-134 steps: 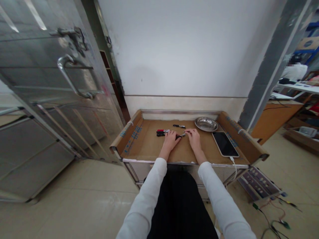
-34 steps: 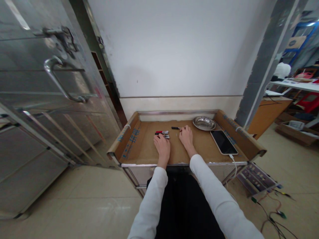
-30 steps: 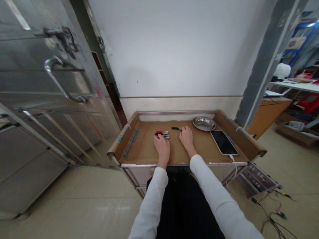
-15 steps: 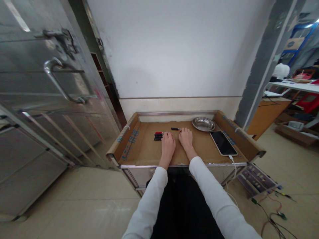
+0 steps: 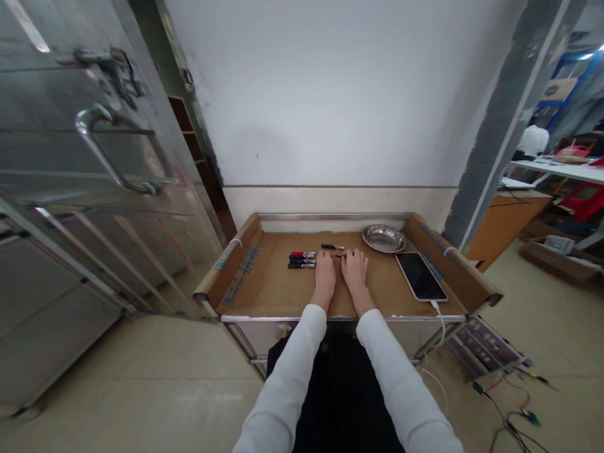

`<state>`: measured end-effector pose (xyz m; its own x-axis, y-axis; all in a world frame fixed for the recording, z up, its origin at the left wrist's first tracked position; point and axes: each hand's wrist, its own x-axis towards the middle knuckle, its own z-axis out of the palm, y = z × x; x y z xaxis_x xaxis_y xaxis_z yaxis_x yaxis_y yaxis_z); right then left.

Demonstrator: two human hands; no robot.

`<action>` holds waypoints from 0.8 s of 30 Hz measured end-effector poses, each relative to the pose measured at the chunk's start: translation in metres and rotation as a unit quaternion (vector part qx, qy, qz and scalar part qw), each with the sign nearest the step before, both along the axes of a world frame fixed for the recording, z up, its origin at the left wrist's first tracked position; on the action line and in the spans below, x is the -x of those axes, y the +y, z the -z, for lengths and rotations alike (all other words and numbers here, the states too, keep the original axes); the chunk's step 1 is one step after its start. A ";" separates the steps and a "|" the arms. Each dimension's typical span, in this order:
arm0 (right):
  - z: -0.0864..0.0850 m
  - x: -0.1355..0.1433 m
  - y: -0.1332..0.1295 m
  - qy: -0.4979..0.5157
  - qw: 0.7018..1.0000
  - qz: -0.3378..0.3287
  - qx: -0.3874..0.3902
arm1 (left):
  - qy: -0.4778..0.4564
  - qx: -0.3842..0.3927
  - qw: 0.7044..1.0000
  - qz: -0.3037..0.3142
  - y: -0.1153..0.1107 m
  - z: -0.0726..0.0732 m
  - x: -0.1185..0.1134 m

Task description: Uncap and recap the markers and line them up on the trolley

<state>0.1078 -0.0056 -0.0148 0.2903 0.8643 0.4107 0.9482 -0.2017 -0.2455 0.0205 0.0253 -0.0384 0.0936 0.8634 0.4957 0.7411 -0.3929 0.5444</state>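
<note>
Pens: lined up on the bench, left of my hands
Left hand: fingers curled, grip unclear
Right hand: fingers bent at a dark piece, hold unclear
Lone pen: beyond both

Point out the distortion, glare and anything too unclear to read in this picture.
Head view: the door and pillar lean, likely from the wide lens; pale glare on the floor, highlights on the dish; pens too small and soft to read; dark item between left hand and right hand unclear.
</note>
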 end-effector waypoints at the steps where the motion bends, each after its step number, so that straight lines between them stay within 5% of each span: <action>1: 0.000 0.000 -0.001 -0.002 1.000 -0.007 0.003 | -0.018 0.008 1.000 0.003 0.001 0.001 0.001; 14: 0.003 0.001 -0.013 -0.009 0.999 -0.046 0.004 | -0.069 0.053 0.995 0.043 -0.008 -0.007 0.008; 24: 0.002 0.000 -0.015 0.002 0.997 -0.077 0.009 | 0.054 -0.015 0.998 0.042 -0.013 -0.014 0.002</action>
<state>0.1078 -0.0211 -0.0165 0.1554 0.9062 0.3932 0.9672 -0.0586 -0.2472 0.0184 0.0123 -0.0243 0.2197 0.8350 0.5046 0.7578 -0.4718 0.4507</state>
